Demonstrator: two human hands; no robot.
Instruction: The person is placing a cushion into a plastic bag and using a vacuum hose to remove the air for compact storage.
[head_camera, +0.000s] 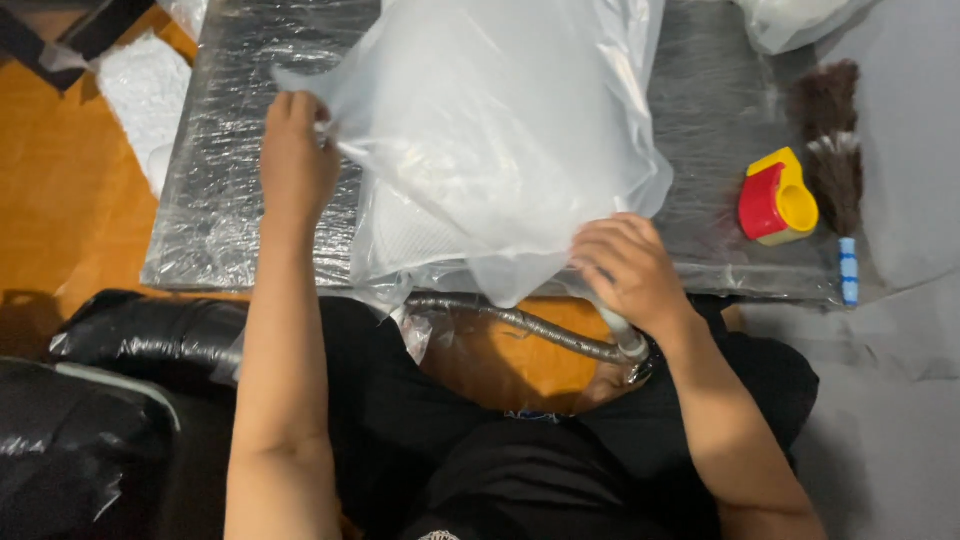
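As both hands (300, 160) pinch bag (500, 130) edges, hose (520, 322) below.

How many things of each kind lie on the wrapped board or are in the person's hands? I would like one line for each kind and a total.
Translucent plastic bag: 1
Braided metal hose: 1
Red and yellow tape dispenser: 1
Feather duster: 1
Total: 4

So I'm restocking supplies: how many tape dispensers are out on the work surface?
1. The red and yellow tape dispenser sits right of the clear plastic bag, beside the brush. The bag may hide others.
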